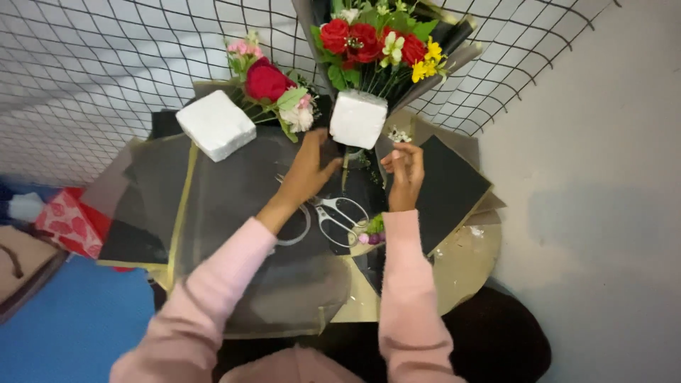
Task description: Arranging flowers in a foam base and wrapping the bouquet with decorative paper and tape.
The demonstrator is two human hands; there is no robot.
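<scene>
The head camera is looking steeply down from close above at the hands over the worktop, facing a wire grid.

blocked ahead: foam blocks, bouquets | scissors between forearms

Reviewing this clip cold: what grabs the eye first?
The red-rose bouquet in dark wrap at top centre, above a white foam block. A second foam block lies left beside a single red rose. Below, the left hand and right hand work over dark wrapping sheets, scissors between them.
</scene>
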